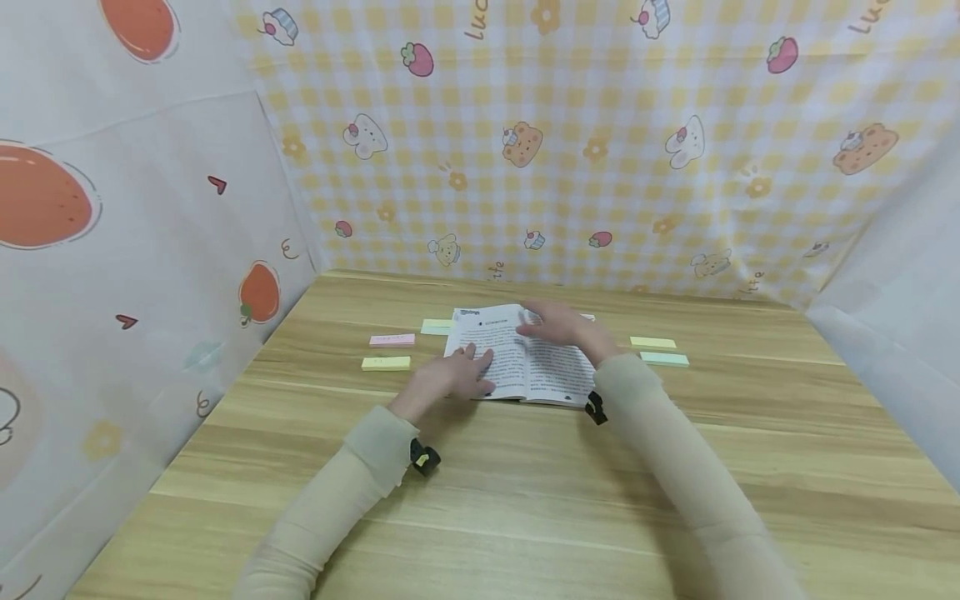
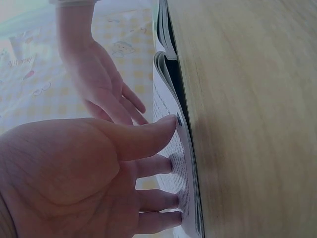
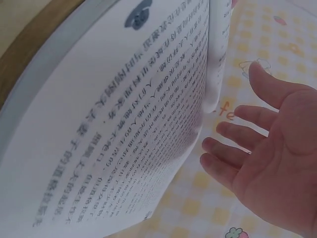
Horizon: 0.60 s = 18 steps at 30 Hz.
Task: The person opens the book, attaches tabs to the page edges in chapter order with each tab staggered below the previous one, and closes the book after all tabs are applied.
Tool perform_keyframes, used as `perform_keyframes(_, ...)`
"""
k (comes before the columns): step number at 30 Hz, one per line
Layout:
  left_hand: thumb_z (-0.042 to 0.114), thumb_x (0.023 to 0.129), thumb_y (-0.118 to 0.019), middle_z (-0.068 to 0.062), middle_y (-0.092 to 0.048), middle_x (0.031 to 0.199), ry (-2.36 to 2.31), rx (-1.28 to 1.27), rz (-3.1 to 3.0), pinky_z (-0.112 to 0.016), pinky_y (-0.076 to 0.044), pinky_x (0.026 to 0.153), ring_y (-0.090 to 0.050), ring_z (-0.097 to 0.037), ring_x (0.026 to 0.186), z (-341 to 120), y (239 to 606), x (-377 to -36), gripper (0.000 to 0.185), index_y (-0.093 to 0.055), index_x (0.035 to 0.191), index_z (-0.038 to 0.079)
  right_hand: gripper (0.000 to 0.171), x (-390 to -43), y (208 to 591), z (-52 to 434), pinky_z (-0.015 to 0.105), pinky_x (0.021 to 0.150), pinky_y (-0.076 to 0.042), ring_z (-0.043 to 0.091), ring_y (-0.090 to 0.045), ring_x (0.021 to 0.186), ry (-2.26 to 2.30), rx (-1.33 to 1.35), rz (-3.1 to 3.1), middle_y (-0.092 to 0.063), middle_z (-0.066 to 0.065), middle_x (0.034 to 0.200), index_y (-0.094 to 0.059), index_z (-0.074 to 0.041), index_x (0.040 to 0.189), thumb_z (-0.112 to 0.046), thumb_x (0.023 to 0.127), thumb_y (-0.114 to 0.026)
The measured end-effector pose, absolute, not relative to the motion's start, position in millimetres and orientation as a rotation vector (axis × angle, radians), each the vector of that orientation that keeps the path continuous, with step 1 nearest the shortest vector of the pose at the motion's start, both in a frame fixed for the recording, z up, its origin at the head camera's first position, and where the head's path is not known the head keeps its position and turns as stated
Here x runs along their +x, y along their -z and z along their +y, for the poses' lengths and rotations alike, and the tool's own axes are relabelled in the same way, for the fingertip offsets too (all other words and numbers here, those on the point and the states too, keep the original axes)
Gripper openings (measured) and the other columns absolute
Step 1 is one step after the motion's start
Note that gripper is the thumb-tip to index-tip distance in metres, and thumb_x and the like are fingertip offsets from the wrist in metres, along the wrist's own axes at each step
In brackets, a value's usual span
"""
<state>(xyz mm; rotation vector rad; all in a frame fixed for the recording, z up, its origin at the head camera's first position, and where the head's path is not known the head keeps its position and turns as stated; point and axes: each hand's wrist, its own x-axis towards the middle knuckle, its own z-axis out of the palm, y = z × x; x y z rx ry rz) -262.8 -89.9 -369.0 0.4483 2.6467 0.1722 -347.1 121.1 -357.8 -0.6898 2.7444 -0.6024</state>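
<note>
Centrally, in the head view, an open book point(image 1: 510, 358) is laid toward the far edge of the surface point(image 1: 487, 500), presumably so that both pages are kept within reach. Paper slips are set on either side, including a pink slip point(image 1: 392, 340) toward the left edge and a green slip point(image 1: 663, 359) toward the right edge, probably to leave the book unobstructed. The left page is partly covered by the left hand point(image 1: 465, 375), apparently for steadying; the right hand point(image 1: 558, 325) is extended over the right page.

In the left wrist view, the left fingers are held apart, clamped on nothing; their tips are rested on the page, with the thumb placed at the book's near edge.

In the right wrist view, the right fingers are slightly parted, nothing is gripped, and the page is located just beside the fingertips; contact cannot be confirmed.
</note>
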Motion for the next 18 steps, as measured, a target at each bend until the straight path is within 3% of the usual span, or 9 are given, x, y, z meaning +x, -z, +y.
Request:
perform_keyframes(9, 0.047, 0.106, -0.045, -0.019, -0.011, 0.167, -0.158, 0.44, 2.647, -0.056, -0.021, 0.119, -0.016, -0.037, 0.152, -90, 369, -262, 0.07, -0.018, 0.163, 0.018, 0.068, -355, 367, 114, 0.052, 0.12, -0.02, 0.038, -0.029, 0.147, 0.523, -0.698, 2.742, -0.033, 0.018, 0.16, -0.033, -0.005, 0.157, -0.034, 0.102, -0.059)
perform_keyframes(18, 0.048, 0.105, -0.045, -0.018, -0.012, 0.167, -0.125, 0.425, 2.652, -0.056, -0.023, 0.119, -0.017, -0.036, 0.152, -91, 365, -260, 0.07, -0.019, 0.163, 0.019, 0.064, -360, 376, 108, 0.049, 0.121, -0.018, 0.038, -0.023, 0.15, 0.403, -0.703, 2.758, -0.024, 0.019, 0.163, -0.036, -0.005, 0.156, -0.035, 0.103, -0.057)
